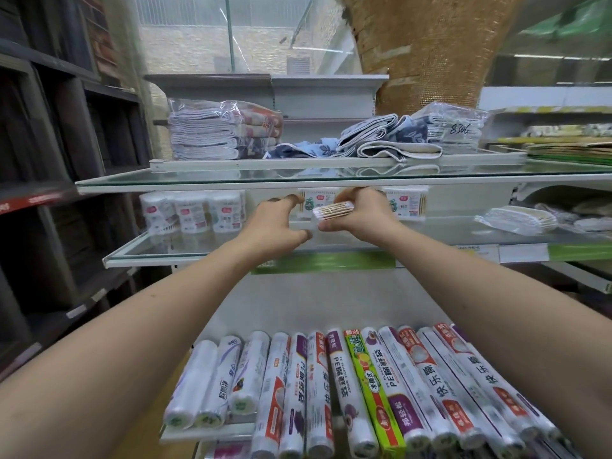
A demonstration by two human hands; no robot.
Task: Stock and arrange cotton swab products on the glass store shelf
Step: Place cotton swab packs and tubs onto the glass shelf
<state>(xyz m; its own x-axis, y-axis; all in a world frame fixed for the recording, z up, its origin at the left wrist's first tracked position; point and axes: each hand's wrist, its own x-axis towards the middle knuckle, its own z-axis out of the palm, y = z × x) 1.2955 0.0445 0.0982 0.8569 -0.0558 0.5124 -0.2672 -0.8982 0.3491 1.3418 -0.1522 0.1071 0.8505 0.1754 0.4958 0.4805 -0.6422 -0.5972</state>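
The right hand (356,213) grips a swab pack (333,212), the left hand (276,223) curls beside it, grip unclear; a nudge could topple the boxes (405,203) behind.

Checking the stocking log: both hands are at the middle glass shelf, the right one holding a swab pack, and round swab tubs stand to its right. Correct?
Not quite. The head view shows the round swab tubs to the left of the hands, not the right. The right hand does hold the swab pack at the middle glass shelf, left hand alongside.

White swab tubs (192,212) with red labels; tan-stemmed swab pack (333,211); blue leaf-print towels (381,137); 1 green wrap box (374,392) among white, purple and red rolls (288,392).
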